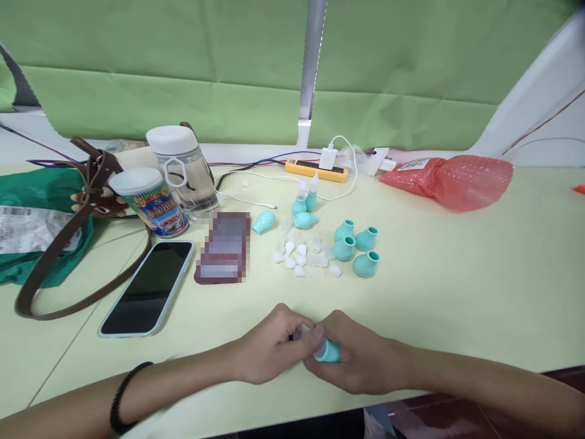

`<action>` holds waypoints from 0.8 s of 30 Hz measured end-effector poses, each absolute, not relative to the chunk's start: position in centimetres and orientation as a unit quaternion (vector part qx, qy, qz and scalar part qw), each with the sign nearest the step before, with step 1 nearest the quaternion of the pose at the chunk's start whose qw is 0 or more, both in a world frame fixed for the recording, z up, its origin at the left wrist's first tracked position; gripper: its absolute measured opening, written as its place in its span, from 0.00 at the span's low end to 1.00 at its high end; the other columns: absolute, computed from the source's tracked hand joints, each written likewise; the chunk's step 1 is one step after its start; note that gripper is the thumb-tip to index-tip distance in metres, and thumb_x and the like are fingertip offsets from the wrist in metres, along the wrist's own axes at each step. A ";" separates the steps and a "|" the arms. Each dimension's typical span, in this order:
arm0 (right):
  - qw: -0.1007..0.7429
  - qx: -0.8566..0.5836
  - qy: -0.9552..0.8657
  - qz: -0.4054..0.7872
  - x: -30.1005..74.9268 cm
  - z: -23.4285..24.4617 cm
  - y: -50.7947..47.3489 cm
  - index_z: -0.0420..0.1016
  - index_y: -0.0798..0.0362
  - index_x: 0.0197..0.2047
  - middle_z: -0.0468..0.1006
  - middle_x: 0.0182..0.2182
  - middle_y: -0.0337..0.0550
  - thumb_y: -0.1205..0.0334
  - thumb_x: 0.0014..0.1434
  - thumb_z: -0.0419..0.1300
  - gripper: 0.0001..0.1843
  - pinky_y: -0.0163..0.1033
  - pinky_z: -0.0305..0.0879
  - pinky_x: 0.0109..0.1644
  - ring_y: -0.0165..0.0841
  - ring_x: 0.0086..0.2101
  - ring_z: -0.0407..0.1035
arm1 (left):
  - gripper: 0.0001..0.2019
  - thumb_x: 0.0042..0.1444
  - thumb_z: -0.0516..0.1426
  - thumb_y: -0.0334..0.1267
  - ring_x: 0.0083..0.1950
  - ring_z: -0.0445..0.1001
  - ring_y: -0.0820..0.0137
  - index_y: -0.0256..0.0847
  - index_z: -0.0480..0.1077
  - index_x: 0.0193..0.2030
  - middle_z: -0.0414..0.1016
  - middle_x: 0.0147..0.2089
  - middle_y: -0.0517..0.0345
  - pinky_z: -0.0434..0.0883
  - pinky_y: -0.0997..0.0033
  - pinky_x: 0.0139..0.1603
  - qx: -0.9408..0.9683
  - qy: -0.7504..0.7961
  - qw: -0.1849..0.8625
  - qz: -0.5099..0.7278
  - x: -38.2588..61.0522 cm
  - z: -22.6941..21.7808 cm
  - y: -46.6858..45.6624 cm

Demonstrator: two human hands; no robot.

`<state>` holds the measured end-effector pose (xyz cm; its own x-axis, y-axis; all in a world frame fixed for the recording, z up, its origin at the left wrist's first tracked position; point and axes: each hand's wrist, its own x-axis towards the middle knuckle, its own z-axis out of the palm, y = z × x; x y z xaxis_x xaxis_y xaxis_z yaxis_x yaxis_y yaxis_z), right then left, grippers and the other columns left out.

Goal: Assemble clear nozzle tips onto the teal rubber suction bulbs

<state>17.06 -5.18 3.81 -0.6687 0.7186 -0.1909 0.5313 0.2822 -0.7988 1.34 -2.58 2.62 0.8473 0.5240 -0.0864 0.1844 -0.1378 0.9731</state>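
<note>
My left hand (pixel 269 350) and my right hand (pixel 356 360) meet near the table's front edge. My right hand is closed around a small teal rubber bulb (pixel 329 352). My left hand pinches a clear plastic tip (pixel 302 332) at the bulb's mouth. Further back lies a cluster of several teal bulbs (pixel 356 247), a heap of clear and white tips (pixel 304 255), and a few bulbs with tips fitted (pixel 305 207). One more teal bulb (pixel 264 222) lies apart to the left.
A phone (pixel 148 286) lies face up at the left beside a blurred dark red item (pixel 223 247). Behind stand a printed cup (pixel 153 204) and a clear bottle (pixel 185 171), plus a brown-strapped bag (pixel 86 183), green bag (pixel 27 225), yellow power strip (pixel 315 171) and red plastic bag (pixel 452 180).
</note>
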 end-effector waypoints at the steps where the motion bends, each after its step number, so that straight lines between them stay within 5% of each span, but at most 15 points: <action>1: 0.102 -0.393 -0.793 0.454 17.1 3.8 -5.2 0.47 0.54 0.18 0.49 0.15 0.31 0.67 0.49 0.49 0.14 0.28 0.43 0.19 0.20 0.18 0.44 | 0.19 0.56 0.45 0.44 0.18 0.44 0.81 0.36 0.54 0.18 0.46 0.16 0.67 0.45 0.77 0.16 0.717 0.238 0.640 0.142 1.4 2.4 -2.5; 7: 0.143 -0.340 -0.884 0.286 17.6 3.2 -5.2 0.53 0.53 0.20 0.54 0.17 0.33 0.63 0.54 0.47 0.12 0.33 0.47 0.25 0.24 0.20 0.47 | 0.22 0.55 0.40 0.46 0.12 0.43 0.81 0.40 0.47 0.13 0.44 0.09 0.68 0.44 0.77 0.13 0.543 0.288 0.757 0.224 1.5 1.7 -1.2; 12: 0.227 -0.372 -0.828 0.354 19.5 6.0 -3.8 0.59 0.53 0.31 0.64 0.26 0.40 0.62 0.55 0.46 0.05 0.34 0.55 0.30 0.28 0.26 0.57 | 0.15 0.49 0.51 0.44 0.19 0.52 0.80 0.36 0.59 0.19 0.53 0.16 0.67 0.51 0.80 0.18 0.741 0.385 0.477 0.275 1.1 2.2 0.3; 16: 0.293 -0.440 -0.768 0.362 21.6 9.0 -0.5 0.59 0.51 0.41 0.65 0.39 0.43 0.60 0.56 0.43 0.10 0.38 0.58 0.36 0.33 0.36 0.60 | 0.10 0.48 0.52 0.38 0.22 0.59 0.78 0.36 0.66 0.36 0.64 0.24 0.62 0.59 0.78 0.23 0.853 0.384 0.208 0.287 0.6 1.0 1.4; 21: 0.244 -0.514 -0.790 0.230 24.0 9.8 6.3 0.65 0.52 0.42 0.65 0.42 0.45 0.56 0.50 0.54 0.15 0.41 0.60 0.41 0.37 0.42 0.60 | 0.19 0.50 0.45 0.27 0.26 0.64 0.74 0.36 0.61 0.49 0.66 0.30 0.56 0.64 0.75 0.25 0.900 0.345 0.097 0.247 0.3 -0.5 1.9; 24: 0.200 -0.559 -0.786 0.169 25.3 8.5 10.2 0.68 0.55 0.39 0.70 0.38 0.46 0.58 0.47 0.56 0.16 0.40 0.61 0.39 0.36 0.37 0.64 | 0.23 0.46 0.45 0.25 0.33 0.65 0.69 0.39 0.60 0.52 0.65 0.35 0.52 0.66 0.71 0.30 0.919 0.326 0.061 0.212 0.3 -0.6 1.7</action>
<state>25.26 10.20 8.50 -0.2942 0.9476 0.1247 0.8123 0.3166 -0.4897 0.31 1.71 -0.56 0.6973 0.6251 0.3508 0.5732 -0.7801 0.2508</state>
